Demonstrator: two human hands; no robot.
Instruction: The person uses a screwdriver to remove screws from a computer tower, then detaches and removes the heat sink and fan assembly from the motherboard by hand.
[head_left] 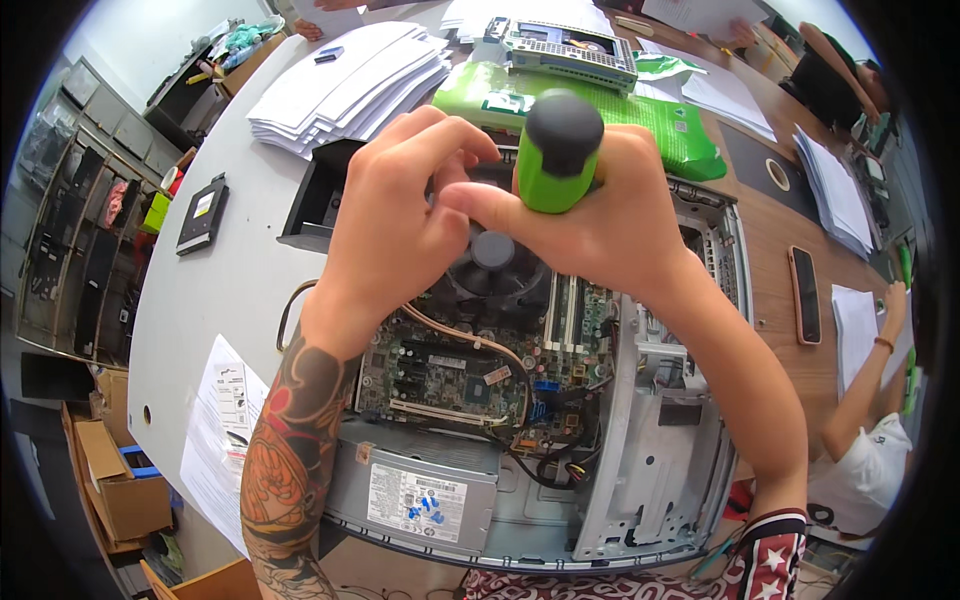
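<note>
An opened desktop computer case (575,515) lies in front of me, its motherboard (465,390) bare. My right hand (625,225) is wrapped round a screwdriver (560,165) with a green and black handle; its shaft and tip are hidden. Beside it, over the far part of the case, my left hand (395,205) is closed with curled fingers, and whatever they hold is out of sight. The two hands come close together above the round CPU fan (492,252). A labelled metal power supply (415,490) fills the case's near left corner.
Behind the case lie a green plastic package (650,135) and a metal drive cage (570,55). Stacked papers (350,85) stand far left, near a slim optical drive (203,215). A phone (804,295) rests at right. Other people's arms (860,385) reach over the table's edges.
</note>
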